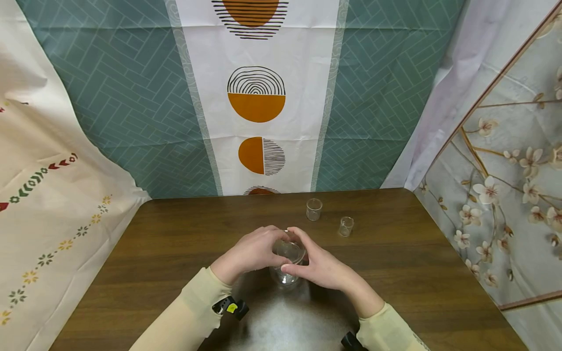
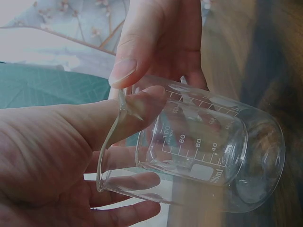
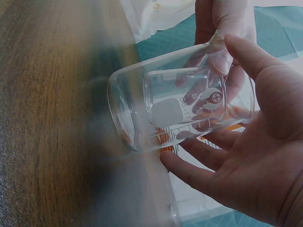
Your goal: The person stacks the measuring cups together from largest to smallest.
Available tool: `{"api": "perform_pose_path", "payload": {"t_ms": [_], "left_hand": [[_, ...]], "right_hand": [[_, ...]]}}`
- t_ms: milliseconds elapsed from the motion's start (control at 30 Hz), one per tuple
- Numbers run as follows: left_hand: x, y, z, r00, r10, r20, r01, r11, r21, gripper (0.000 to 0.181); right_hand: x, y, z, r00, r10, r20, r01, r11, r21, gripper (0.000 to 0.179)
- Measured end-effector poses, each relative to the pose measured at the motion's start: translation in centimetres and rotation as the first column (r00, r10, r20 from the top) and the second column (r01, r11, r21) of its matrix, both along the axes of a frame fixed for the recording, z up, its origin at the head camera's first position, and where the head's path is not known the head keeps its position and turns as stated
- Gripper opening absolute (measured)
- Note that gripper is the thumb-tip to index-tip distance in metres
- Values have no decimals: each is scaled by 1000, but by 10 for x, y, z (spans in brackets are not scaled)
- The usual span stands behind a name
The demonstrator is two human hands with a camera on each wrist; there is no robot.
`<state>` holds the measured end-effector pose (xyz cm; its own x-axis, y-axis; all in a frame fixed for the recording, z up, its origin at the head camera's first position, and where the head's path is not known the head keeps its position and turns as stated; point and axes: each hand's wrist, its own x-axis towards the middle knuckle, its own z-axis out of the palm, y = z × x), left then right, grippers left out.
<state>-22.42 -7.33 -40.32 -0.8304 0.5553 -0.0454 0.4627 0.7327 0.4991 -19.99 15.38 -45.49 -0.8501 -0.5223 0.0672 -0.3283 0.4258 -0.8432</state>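
A large clear glass beaker stands on the table between both hands, with a smaller 100 ml beaker inside it. In the left wrist view the left hand has its thumb over the rim near the small beaker's mouth, its other fingers behind the large glass. My left hand and right hand curl round the top from opposite sides. The right wrist view has the right hand with its thumb at the large beaker's rim and fingers spread along its side.
Two small glass vessels stand farther back to the right: a beaker and a smaller one. The brown wooden table ends at a hanging green and white cloth. Patterned cloths hang at both sides.
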Motion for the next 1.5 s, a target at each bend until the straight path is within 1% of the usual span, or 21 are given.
{"api": "perform_pose_path", "payload": {"t_ms": [200,433,600,1067,1267,1500], "left_hand": [[1,0,1,1000,2,-4,-2,1000,-13,51],[1,0,0,1000,3,0,-3,1000,-2,50],[0,0,-1,1000,0,2,0,1000,4,49],[2,0,-5,1000,-1,-17,1,1000,16,46],[5,-2,-7,999,5,-35,-4,999,46,45],[7,-6,-10,999,11,-45,-6,993,122,43]], "right_hand": [[0,0,1,1000,12,-6,-12,1000,-5,86],[0,1,1,1000,-13,15,13,1000,19,88],[1,1,1,1000,-21,22,20,1000,22,87],[1,1,1,1000,1,13,-1,1000,5,87],[2,2,0,1000,-6,15,6,1000,13,85],[2,2,0,999,3,33,-3,1000,0,86]]}}
